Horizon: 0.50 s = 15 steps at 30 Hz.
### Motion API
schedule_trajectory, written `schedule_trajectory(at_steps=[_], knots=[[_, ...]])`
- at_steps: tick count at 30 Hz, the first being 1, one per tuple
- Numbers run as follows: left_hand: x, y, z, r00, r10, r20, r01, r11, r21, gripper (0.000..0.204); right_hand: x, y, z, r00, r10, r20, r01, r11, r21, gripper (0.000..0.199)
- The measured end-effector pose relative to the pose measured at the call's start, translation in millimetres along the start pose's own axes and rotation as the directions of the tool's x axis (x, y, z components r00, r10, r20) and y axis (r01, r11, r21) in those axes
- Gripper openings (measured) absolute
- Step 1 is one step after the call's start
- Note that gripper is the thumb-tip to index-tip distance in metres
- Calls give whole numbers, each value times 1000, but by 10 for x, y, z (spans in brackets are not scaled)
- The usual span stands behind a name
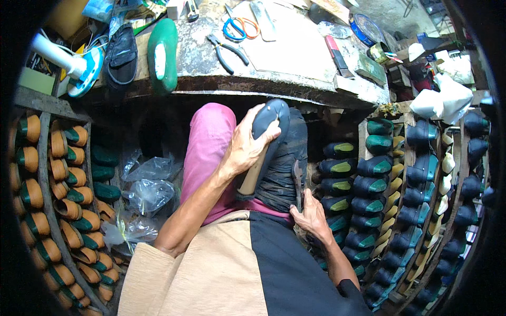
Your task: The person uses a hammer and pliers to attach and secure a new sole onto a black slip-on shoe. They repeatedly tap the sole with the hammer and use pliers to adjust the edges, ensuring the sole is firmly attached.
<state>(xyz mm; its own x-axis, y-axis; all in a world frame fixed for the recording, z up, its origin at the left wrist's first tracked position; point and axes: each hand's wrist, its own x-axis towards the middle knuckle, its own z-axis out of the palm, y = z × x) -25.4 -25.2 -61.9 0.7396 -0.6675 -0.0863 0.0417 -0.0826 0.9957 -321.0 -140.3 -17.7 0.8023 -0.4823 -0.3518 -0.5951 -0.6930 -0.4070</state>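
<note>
Across my lap lies a dark blue shoe [280,131], its rounded toe pointing away from me and a long tan part showing along its near left side. My left hand [247,141] is wrapped round it, with the thumb over the shoe and the fingers on its left side. In my right hand [311,215], beside my right thigh, is a slim dark metal hand tool [298,178], held by its lower end with its head upward, apart from the shoe. The tool's exact kind cannot be made out.
On the workbench [184,58] ahead lie pliers [227,52], scissors [235,29], a red-handled knife [337,55] and a green shoe-shaped piece [164,57]. Racks of brown shoes [34,224] and dark shoes [369,186] flank me. Plastic bags [150,195] sit at my left.
</note>
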Motion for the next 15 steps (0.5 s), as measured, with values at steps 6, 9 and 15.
schedule_trajectory(at_steps=[6,9,15], knots=[[-523,-487,83,990,-129,63,125,990,66,72,393,-65,-458,857,187,479,-469,666,579,36],[-608,-584,56,998,4,59,-9,996,84,71,633,-140,-702,832,159,532,-411,820,398,44],[-663,-474,31,989,-92,120,83,993,79,81,1163,-478,-1136,800,-70,595,145,986,-78,51]])
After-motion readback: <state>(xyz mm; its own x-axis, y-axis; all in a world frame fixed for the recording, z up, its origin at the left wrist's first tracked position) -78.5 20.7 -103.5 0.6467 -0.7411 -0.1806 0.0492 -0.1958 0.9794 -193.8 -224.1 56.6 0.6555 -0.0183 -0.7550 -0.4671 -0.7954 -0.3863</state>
